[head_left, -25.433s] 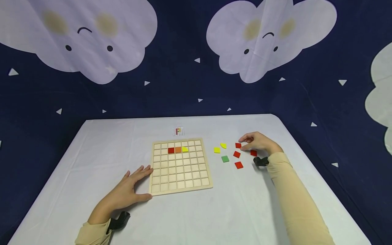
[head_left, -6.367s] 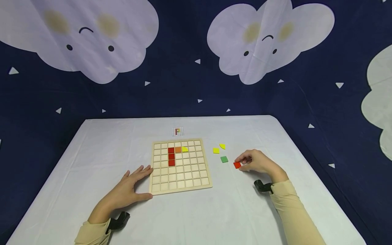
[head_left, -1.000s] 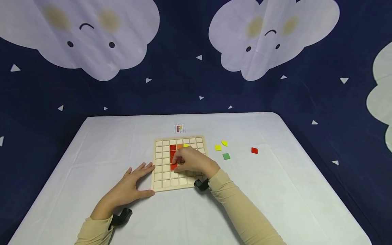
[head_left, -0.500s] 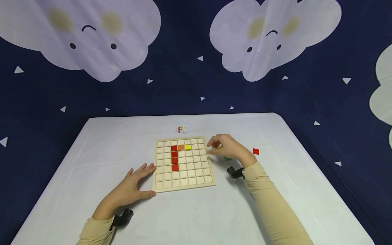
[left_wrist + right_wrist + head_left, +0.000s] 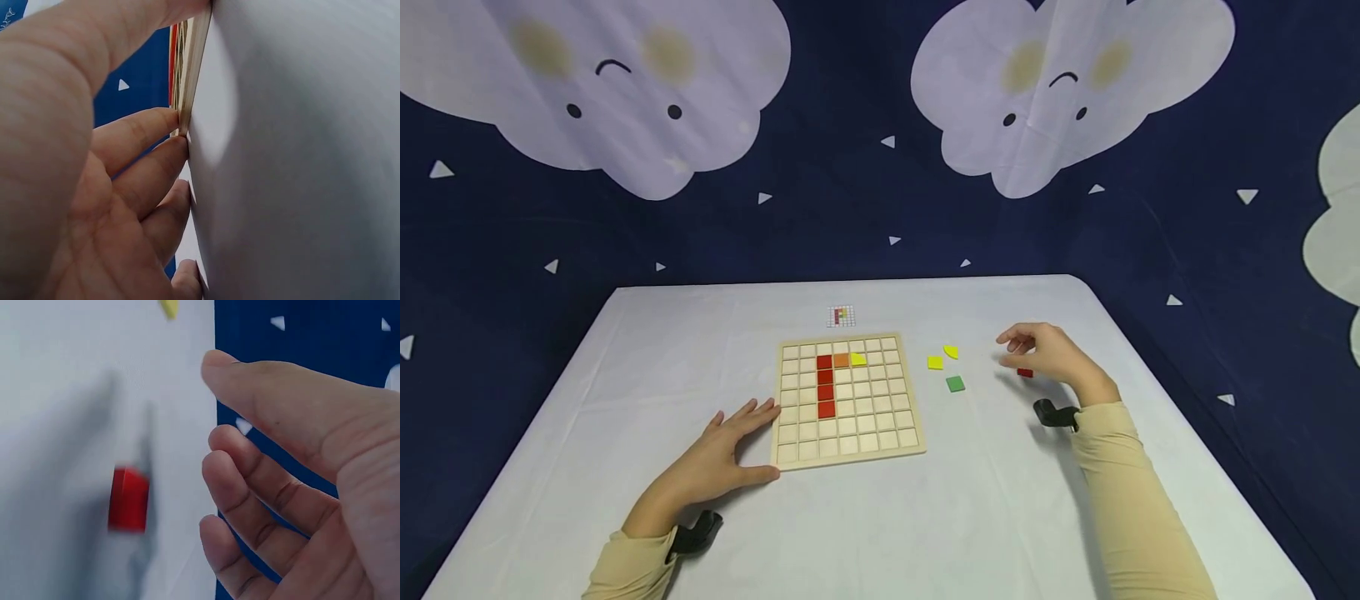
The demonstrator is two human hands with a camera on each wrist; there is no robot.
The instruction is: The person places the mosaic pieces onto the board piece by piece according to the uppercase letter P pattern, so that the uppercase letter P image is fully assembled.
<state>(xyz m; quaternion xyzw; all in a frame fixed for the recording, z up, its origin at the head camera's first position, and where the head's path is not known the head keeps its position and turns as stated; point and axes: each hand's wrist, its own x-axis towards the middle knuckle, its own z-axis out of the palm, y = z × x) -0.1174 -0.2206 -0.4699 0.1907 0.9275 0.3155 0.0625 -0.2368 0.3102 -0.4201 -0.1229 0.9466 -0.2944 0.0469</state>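
Note:
My left hand [image 5: 711,467] rests at the left edge of a wooden grid board [image 5: 846,428], fingertips and thumb touching its rim, as the left wrist view also shows. On the board, a column of several red square tiles [image 5: 826,392] runs down from the top left, with an orange tile [image 5: 841,360] and a yellow tile with a rounded corner [image 5: 858,360] beside its top. My right hand [image 5: 1051,357] hovers above a loose red tile [image 5: 1025,373], partly hiding it. In the right wrist view its fingers are loosely bent, thumb apart, holding nothing, and the red tile [image 5: 129,500] lies below.
Between board and right hand lie a yellow square tile [image 5: 935,363], a yellow rounded tile [image 5: 951,352] and a green tile [image 5: 955,383]. Behind the board is a small pattern card [image 5: 841,316]. A dark blue cloud-print cloth hangs past the white table [image 5: 700,333].
Over the last second my right hand has left the lowest red tile on the board and moved right to above the loose red tile. Several red tiles joined the column since the oldest frame.

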